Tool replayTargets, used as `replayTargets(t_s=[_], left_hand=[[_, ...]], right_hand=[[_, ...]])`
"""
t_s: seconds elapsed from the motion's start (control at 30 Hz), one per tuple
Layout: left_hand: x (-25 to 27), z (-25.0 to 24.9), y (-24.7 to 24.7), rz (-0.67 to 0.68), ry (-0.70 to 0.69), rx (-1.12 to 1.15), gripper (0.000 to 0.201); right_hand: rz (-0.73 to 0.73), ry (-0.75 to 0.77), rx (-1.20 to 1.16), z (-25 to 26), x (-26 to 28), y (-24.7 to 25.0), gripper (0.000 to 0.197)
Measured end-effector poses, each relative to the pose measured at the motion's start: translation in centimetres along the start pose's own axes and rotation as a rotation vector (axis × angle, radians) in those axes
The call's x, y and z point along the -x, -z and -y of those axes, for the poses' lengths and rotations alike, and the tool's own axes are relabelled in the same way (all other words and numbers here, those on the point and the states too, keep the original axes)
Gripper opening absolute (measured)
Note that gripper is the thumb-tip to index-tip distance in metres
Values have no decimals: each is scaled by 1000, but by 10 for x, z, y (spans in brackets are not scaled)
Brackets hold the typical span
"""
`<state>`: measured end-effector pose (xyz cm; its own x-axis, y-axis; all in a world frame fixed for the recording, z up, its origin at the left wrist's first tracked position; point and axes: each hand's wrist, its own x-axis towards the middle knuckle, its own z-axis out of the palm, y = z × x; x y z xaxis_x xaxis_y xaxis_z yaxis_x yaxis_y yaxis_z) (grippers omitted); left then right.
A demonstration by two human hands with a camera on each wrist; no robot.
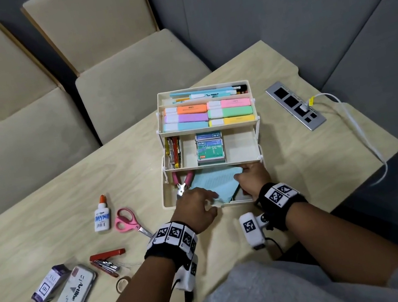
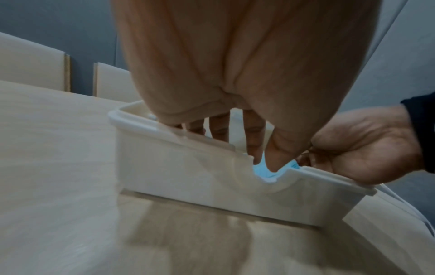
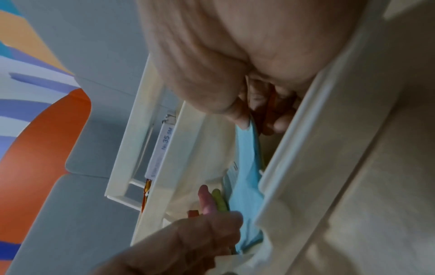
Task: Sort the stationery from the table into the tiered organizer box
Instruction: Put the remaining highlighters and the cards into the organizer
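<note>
The cream tiered organizer box [image 1: 165, 196] stands open in the middle of the table. A light-blue notepad [image 1: 214, 182] lies tilted in its bottom tier. My left hand [image 1: 211, 199] pinches the pad's near edge at the notch in the front wall [image 2: 188, 167], where thumb and forefinger close on the blue pad [image 2: 261, 170]. My right hand [image 1: 243, 173] grips the pad's far right corner, with thumb and curled fingers round the notepad's edge [image 3: 247, 167]. Something red shows under those fingers [image 3: 280, 121]. Part of the pad is hidden by both hands.
Pink-handled pliers [image 1: 184, 180] share the bottom tier; staple boxes [image 1: 209, 149] and highlighters [image 1: 207, 114] fill the upper tiers. Left on the table lie a glue bottle [image 1: 101, 216], pink scissors [image 1: 127, 220], red stapler [image 1: 107, 261], tape roll [image 1: 122, 282] and ink pad tin [image 1: 76, 289]. A white cable [image 1: 355, 123] runs along the right.
</note>
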<state>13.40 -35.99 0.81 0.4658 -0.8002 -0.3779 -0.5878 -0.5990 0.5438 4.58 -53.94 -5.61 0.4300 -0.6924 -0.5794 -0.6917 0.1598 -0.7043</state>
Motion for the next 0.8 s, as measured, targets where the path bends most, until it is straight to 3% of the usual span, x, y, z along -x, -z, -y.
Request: replayTargets(t_s=[0.1, 0.27, 0.47, 0.7, 0.8], left_hand=[[0, 5, 1, 22, 42, -56, 38], [-8, -2, -5, 103, 15, -117, 41], [-19, -13, -7, 183, 83, -324, 53], [-22, -20, -7, 248, 113, -123, 64], [-22, -19, -4, 280, 96, -95, 62]], right_hand=[[-11, 22, 33, 1, 0, -4, 8], [-24, 67, 272, 18, 12, 4, 27], [50, 44, 211, 18, 20, 10, 23], [-242, 69, 200, 23, 32, 10, 17], [-275, 107, 179, 21, 37, 6, 17]])
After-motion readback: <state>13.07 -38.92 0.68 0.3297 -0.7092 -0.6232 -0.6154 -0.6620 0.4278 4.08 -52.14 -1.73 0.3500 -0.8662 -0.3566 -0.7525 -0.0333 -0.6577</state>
